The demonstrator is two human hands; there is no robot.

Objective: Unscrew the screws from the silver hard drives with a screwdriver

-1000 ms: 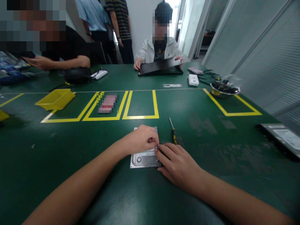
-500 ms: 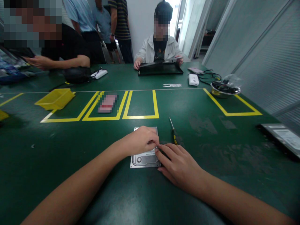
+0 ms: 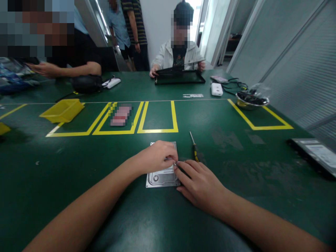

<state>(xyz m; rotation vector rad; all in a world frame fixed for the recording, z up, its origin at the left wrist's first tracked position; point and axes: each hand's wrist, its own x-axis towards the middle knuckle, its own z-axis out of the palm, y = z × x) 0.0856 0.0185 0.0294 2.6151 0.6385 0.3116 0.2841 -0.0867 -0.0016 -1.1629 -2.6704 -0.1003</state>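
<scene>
A silver metal hard drive cover (image 3: 164, 181) lies flat on the green table in front of me, its top part hidden under my left hand. My left hand (image 3: 159, 156) bends over it from the left, thumb and fingers closed in a pinch near its right edge. Something small and pale shows under those fingers, too hidden to name. From the right, my right hand (image 3: 201, 183) grips the cover's right edge, its fingertips meeting those of the left. Just beyond my right hand lies a screwdriver (image 3: 194, 148) with a black and yellow handle, its tip pointing away.
A hard drive (image 3: 316, 155) lies at the far right. Beyond the yellow tape are a yellow bin (image 3: 63, 110), a blurred pink item (image 3: 121, 115) and a metal bowl (image 3: 252, 99) of dark parts. Opposite, a person (image 3: 170, 57) holds a black frame (image 3: 180, 77); another person sits left.
My hands stay almost in place on the cover, the left fingers shifting only slightly. In the background, a standing person in light blue has moved mostly behind the seated person at left.
</scene>
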